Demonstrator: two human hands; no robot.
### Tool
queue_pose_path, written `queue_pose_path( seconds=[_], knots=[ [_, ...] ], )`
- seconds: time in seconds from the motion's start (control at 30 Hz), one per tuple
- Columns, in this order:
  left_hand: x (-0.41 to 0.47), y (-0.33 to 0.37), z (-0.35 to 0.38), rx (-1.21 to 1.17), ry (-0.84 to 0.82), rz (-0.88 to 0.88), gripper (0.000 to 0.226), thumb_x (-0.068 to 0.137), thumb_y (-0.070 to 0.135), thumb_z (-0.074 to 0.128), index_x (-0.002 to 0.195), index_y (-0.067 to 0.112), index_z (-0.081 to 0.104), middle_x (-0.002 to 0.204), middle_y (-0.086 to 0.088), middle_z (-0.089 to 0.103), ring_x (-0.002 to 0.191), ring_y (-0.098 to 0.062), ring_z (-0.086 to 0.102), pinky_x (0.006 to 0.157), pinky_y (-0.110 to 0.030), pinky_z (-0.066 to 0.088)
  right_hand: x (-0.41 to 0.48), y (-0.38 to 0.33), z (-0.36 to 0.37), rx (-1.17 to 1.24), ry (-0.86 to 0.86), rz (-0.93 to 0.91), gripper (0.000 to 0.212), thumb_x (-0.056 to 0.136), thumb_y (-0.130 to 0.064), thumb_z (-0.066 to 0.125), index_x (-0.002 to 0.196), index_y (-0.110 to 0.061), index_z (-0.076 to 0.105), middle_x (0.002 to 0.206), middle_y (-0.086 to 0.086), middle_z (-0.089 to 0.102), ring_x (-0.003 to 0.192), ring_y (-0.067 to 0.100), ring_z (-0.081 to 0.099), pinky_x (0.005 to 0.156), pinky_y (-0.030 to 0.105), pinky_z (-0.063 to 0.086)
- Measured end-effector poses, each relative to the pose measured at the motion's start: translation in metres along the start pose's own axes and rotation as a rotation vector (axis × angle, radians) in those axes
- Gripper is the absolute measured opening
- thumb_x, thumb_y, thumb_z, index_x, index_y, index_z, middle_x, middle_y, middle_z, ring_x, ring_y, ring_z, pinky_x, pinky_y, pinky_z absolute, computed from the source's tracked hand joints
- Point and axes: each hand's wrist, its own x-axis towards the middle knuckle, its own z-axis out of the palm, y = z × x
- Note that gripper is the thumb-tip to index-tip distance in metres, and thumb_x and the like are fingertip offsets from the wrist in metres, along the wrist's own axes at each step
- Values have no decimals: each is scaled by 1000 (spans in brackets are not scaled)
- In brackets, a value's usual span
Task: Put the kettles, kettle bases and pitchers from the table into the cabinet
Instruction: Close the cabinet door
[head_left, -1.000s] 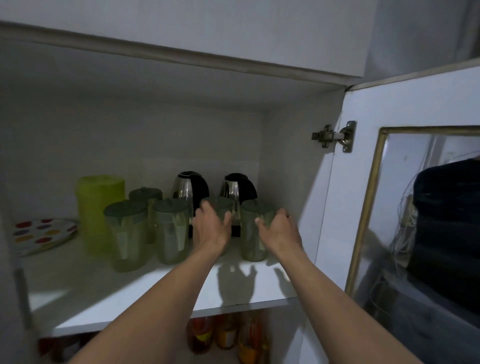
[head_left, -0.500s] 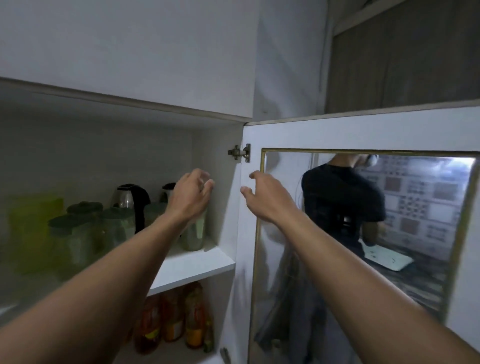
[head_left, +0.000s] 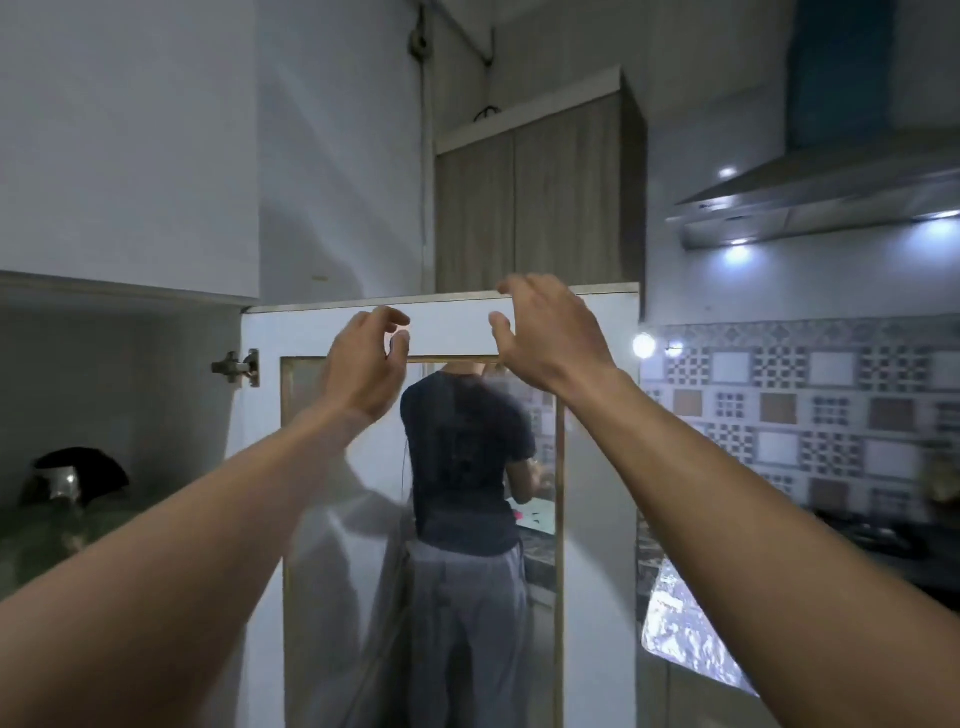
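Both my hands are raised in front of the open white cabinet door (head_left: 311, 332), which has a glass pane. My left hand (head_left: 363, 364) hovers with fingers loosely curled and holds nothing. My right hand (head_left: 550, 332) is up at the door's top edge, fingers bent and spread, also holding nothing. Whether either hand touches the door I cannot tell. At the far left, inside the cabinet (head_left: 130, 364), a steel kettle with a black lid (head_left: 70, 475) stands behind blurred green pitchers (head_left: 47, 540).
A person in a dark shirt and grey trousers (head_left: 467, 493) shows in the door's glass. A wooden upper cabinet (head_left: 535, 187) rises behind the door. At right are a lit range hood (head_left: 821, 208), a patterned tile wall (head_left: 810, 405) and a dark counter (head_left: 893, 545).
My view has swung right and up, away from the shelf. Both hands left the pitchers on the shelf and rose to the top of the open door.
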Motion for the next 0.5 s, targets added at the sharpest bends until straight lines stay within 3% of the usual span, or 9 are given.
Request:
queue_pose_path(
  seconds=[0.1,0.23,0.5],
  knots=[
    [18,35,26,28,-4,54,33,102,27,42,129,18,57,131,-8,57,120,-27,52,97,-39,42,4,39,-17,-96,76,3,36,98,-31,50,124,-8,62,130,11,63,130,31,49,105,45,40],
    [38,70,61,91,-74,155,40,104,29,36,139,17,51,140,-10,54,126,-32,49,101,-45,42,5,91,-30,-181,30,56,49,103,-38,41,142,-11,50,151,12,47,148,33,30,119,54,26],
    [50,97,106,210,-57,134,46,104,38,28,137,21,55,136,-10,58,125,-32,51,105,-57,38,1,141,-23,125,-152,86,46,108,-33,31,146,-10,45,145,15,55,134,34,47,103,44,39]
  ],
)
